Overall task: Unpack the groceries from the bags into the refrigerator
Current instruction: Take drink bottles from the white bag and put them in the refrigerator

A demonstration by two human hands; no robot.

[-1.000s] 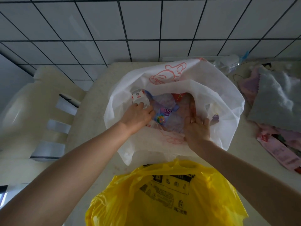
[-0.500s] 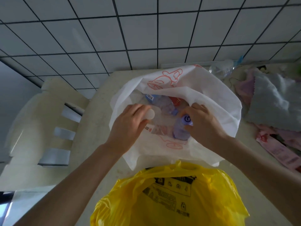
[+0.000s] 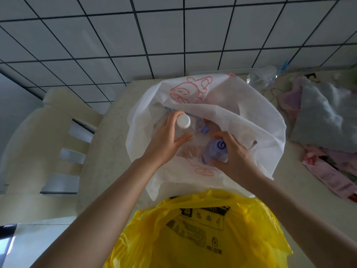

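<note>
The white bag (image 3: 212, 105), printed with a red cartoon figure, stands open on the worktop (image 3: 289, 192) and serves as the landmark here. Inside its mouth the left hand (image 3: 166, 142) curls its fingers and thumb round a clear bottle with a white cap (image 3: 183, 121), held upright at the left side of the opening. At the right side of the opening the right hand (image 3: 233, 155) wraps round a clear bottle with a purple cap (image 3: 216, 151), also cap up, just beside the first bottle but apart from it. Between and behind the two bottles, deeper in the white bag, lie more clear bottles (image 3: 201, 126) with blue and red parts, too crumpled and dim to tell apart.

In front of the white bag, touching its near edge, sits a yellow bag (image 3: 195, 235) with black print. To the right of the white bag a grey cloth (image 3: 324, 115) lies over pink packets (image 3: 332, 175). Behind the white bag, at its right rear corner, a clear plastic bottle (image 3: 262, 77) lies on the worktop against the tiled wall (image 3: 173, 31). Left of the white bag stands a pale plastic chair (image 3: 48, 136)
</note>
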